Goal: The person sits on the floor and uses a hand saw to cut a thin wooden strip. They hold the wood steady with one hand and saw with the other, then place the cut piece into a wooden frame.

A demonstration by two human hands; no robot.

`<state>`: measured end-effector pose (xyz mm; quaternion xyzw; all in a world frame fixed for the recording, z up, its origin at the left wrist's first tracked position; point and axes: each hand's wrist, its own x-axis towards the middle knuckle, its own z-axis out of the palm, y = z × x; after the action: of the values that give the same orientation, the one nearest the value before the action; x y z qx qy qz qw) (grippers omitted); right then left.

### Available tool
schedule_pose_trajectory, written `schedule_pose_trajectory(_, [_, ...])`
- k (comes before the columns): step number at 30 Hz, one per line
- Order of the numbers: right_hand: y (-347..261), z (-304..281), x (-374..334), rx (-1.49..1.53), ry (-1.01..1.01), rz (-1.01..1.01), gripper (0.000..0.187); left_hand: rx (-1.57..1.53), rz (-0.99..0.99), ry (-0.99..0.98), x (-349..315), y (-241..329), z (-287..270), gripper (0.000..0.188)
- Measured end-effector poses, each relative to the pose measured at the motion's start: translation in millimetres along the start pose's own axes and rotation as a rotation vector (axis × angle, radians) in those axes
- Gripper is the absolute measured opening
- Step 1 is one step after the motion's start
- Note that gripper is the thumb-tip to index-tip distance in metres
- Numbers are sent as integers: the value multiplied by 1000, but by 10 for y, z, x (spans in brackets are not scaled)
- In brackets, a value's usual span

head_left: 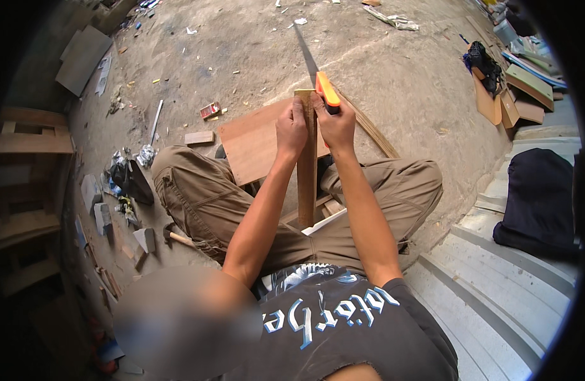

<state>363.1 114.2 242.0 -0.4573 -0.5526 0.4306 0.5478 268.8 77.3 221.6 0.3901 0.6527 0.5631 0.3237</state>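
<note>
A long brown wooden strip [307, 184] runs from between my legs up to my hands, its far end level with my fingers. My left hand [292, 131] is closed around the strip near that end, thumb along its face. My right hand [335, 125] is closed on the orange and black handle of a handsaw [328, 91], with its thumb against the strip's right side. The saw's narrow blade points away from me over the floor. Behind my left hand, a flat wooden board [254, 136] lies tilted by my legs.
A wood block [199, 137] and a red box [210, 110] lie left of the board. A hammer [179, 238] rests by my left knee. Scraps and bags litter the left floor. On the right are cardboard pieces [487, 101], corrugated metal sheeting [470, 273] and black cloth [537, 200].
</note>
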Motion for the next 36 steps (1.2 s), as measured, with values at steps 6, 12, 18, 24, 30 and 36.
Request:
schedule_pose_trajectory(6, [-191, 110, -132, -26, -283, 95, 30, 50, -26, 96, -182, 55, -355, 58])
schedule_pose_trajectory(12, [46, 295, -162, -35, -351, 64, 30, 204, -92, 126, -194, 23, -645, 56])
schedule_pose_trajectory(18, [377, 268, -39, -491, -383, -178, 33, 79, -467, 476, -114, -752, -1599, 68])
schedule_pose_trajectory(24, [1090, -122, 187, -785, -466, -525, 41, -243, -464, 578, -252, -1244, -1711, 68])
schedule_pose_trajectory(30, [1255, -368, 149, -707, -368, -427, 50, -390, -653, 580, -328, -1121, -1523, 65])
schedule_pose_trajectory(36, [1741, -650, 231, -929, -318, -321, 55, -446, -698, 566, -290, -1169, -1405, 64])
